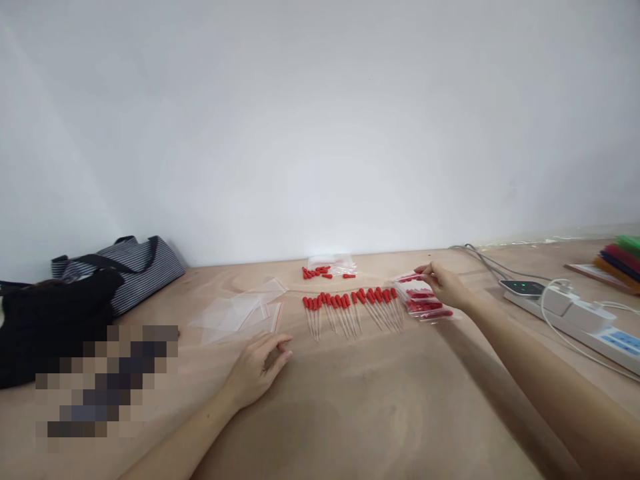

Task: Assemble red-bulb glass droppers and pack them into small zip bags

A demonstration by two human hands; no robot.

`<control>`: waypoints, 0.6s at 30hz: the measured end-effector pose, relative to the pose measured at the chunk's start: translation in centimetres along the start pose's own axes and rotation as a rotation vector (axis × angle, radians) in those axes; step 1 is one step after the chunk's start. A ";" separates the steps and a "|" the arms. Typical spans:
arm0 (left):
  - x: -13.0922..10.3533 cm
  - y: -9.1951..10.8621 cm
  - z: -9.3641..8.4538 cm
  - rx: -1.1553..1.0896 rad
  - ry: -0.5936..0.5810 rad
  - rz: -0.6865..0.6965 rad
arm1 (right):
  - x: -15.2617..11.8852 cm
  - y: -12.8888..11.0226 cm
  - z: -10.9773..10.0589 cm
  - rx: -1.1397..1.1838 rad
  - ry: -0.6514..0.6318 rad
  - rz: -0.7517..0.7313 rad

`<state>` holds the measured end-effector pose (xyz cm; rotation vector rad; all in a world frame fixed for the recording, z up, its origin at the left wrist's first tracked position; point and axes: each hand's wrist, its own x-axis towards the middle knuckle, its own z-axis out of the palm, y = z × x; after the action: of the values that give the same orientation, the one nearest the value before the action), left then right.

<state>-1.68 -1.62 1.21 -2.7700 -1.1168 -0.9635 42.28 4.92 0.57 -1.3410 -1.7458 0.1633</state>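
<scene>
My right hand (444,285) is at the pile of small clear zip bags (425,305) with red contents. Its fingers pinch the top bag (411,279) at the back of that pile. My left hand (257,368) rests on the table, thumb and fingers apart, with nothing between them. Just beyond it lie flat, clear zip bags (235,313) with red seal lines. Between the hands, glass droppers (343,310) with red rubber bulbs are spread in a row, tips towards me. Behind them are loose red bulbs (315,272) and a clear bag (343,262).
On the wooden table (360,413), a striped bag (145,267) and black cloth (55,327) lie at left, near a blurred-out patch. A power strip (590,327) with cables and a small black device (521,288) sit at right. Coloured packets (623,260) lie beyond. A white wall rises behind.
</scene>
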 end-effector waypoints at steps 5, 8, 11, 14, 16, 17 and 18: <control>-0.1 -0.1 -0.1 -0.020 -0.085 -0.085 | 0.1 1.5 -1.2 -0.107 -0.224 0.092; 0.0 0.0 -0.1 -0.038 -0.124 -0.102 | -0.1 1.6 -2.2 -0.224 -0.338 0.110; 0.1 0.0 0.0 -0.014 -0.139 -0.095 | -0.1 0.3 -2.3 -0.346 -0.311 0.090; 0.1 -0.3 0.2 0.091 -0.065 -0.077 | -0.4 -3.0 -0.8 -0.486 -0.132 -0.001; 0.2 -1.0 0.5 0.196 0.022 -0.080 | -1.1 -5.8 1.3 -0.584 -0.086 -0.067; 0.4 -1.4 0.6 0.253 0.065 -0.093 | -1.6 -7.1 2.5 -0.618 -0.110 -0.122; 0.6 -1.9 0.7 0.311 0.099 -0.113 | -2.2 -8.3 3.7 -0.649 -0.133 -0.163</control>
<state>-2.18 0.31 0.52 -2.4120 -1.2943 -0.8413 33.83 1.26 1.97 -1.6503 -2.1095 -0.4535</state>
